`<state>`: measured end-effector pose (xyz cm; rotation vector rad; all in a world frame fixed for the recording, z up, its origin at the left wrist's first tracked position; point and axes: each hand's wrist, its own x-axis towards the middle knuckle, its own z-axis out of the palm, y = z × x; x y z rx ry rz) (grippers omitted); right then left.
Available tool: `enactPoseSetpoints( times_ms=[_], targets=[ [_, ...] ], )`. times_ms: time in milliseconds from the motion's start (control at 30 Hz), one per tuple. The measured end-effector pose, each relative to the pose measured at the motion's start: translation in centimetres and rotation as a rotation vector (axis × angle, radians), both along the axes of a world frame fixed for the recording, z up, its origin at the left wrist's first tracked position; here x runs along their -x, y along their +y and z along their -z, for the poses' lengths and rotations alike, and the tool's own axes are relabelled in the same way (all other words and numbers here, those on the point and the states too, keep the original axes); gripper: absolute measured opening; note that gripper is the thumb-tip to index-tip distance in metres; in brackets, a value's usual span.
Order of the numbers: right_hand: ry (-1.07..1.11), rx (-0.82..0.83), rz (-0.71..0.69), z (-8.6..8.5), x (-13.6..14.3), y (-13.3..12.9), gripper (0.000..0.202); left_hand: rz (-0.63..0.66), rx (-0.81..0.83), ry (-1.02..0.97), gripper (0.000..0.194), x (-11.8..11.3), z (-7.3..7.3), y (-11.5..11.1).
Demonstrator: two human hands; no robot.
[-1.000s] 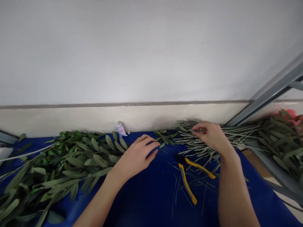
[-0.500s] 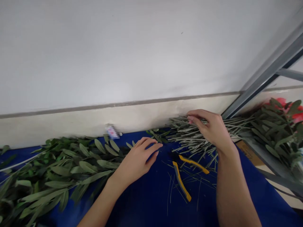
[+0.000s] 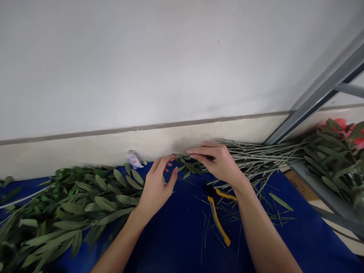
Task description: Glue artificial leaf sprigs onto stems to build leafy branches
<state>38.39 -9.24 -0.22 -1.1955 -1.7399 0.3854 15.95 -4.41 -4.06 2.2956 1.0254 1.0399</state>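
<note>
My right hand [image 3: 217,157] is closed in a pinch around a thin green stem [image 3: 182,155], whose end points left. It is at the left end of a pile of cut grey-green stems [image 3: 256,153]. My left hand [image 3: 159,180] is open, thumb and fingers apart, its fingertips beside the tip of that stem. Just below, a small leafy sprig [image 3: 189,167] lies on the blue cloth [image 3: 176,235]. Yellow-handled pliers or cutters [image 3: 217,220] lie in front of the stems, handles spread. Their head is in shadow, and my right wrist partly covers one handle.
Leafy green branches [image 3: 93,204] fill the left side. A grey metal frame [image 3: 315,100] slants down at the right, beside foliage with red flowers [image 3: 341,125]. A cardboard box [image 3: 300,185] is below. The pale wall [image 3: 170,68] rises behind.
My right hand has moved left from the stem pile toward my left hand, bringing a stem. My left hand has shifted slightly left and turned upward. A loose leaf now shows at right.
</note>
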Motion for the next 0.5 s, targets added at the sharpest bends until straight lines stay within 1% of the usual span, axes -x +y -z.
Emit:
enactPoseSetpoints(
  times_ms=[67, 100, 167, 200, 233, 267, 333, 367, 433, 500],
  targets=[
    [0.001, -0.018, -0.025, 0.0, 0.4, 0.1, 0.023, -0.033, 0.12, -0.144, 0.022, 0.2, 0.1, 0.4],
    [-0.002, -0.021, -0.033, 0.0, 0.5, 0.1, 0.024, -0.021, 0.2, -0.231, 0.027, 0.2, 0.1, 0.4],
    [-0.011, -0.027, -0.046, 0.0, 0.8, 0.0, 0.024, 0.084, 0.371, -0.346, 0.04, 0.2, 0.0, 0.3],
    [-0.007, -0.029, -0.057, 0.0, 0.9, 0.0, 0.024, 0.149, 0.436, -0.361, 0.043, 0.1, -0.1, 0.2],
    [0.002, -0.028, -0.069, 0.0, 1.0, 0.0, 0.023, 0.196, 0.483, -0.354, 0.041, 0.0, -0.2, 0.0],
    [0.012, -0.02, -0.081, -0.1, 1.1, -0.1, 0.022, 0.218, 0.514, -0.344, 0.035, -0.1, -0.3, -0.2],
    [0.019, 0.028, -0.084, -0.3, 1.1, -0.3, 0.02, 0.202, 0.54, -0.359, 0.021, -0.3, -0.6, -0.4],
    [0.009, 0.066, -0.072, -0.5, 0.9, -0.4, 0.02, 0.187, 0.555, -0.38, 0.018, -0.3, -0.7, -0.5],
    [-0.042, 0.144, -0.011, -1.0, -0.2, -1.0, 0.026, 0.172, 0.614, -0.434, 0.018, -0.5, -0.8, -0.5],
    [-0.115, 0.181, 0.107, -1.5, -2.1, -2.0, 0.037, 0.161, 0.695, -0.495, 0.02, -0.6, -0.8, -0.4]
  ],
)
